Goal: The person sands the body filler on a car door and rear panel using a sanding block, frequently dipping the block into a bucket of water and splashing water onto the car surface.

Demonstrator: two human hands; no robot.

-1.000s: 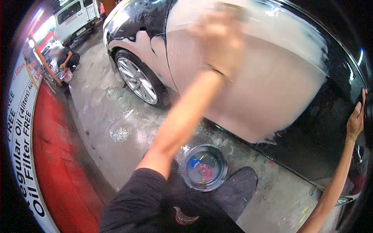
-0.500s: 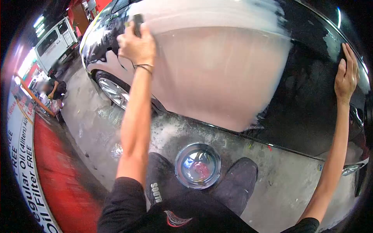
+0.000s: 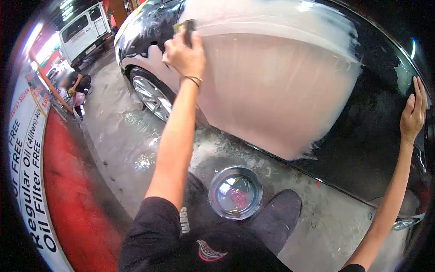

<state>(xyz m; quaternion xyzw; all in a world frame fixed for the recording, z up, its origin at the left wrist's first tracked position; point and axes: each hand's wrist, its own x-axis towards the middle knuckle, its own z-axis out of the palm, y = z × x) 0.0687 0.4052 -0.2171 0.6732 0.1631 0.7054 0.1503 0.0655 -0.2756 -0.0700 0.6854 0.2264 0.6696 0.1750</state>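
Observation:
My left hand (image 3: 185,58) is closed around a dark sanding block (image 3: 190,31) with a yellowish edge, held against the upper left of the car's side. Beneath and beside it spreads a dull pinkish-grey sanded patch (image 3: 276,90), whitish along its upper edge and streaked with wet runs. Glossy black paint (image 3: 358,131) surrounds the patch on the right. On that black side, far to the right, my right hand (image 3: 413,113) rests with its fingers stretched out, holding nothing.
Between my feet stands a clear basin (image 3: 212,206) of water with a pink cloth-like thing (image 3: 238,198) in it. The car's wheel (image 3: 152,96) is at left. A red and white sign (image 3: 68,190) borders the left side. Further back are a crouching person (image 3: 80,84) and a white van (image 3: 84,31).
The view has shifted, so the car and basin sit further right and slightly lower. My left hand remains at the patch's upper left with the sanding block; my right hand stays on the black side.

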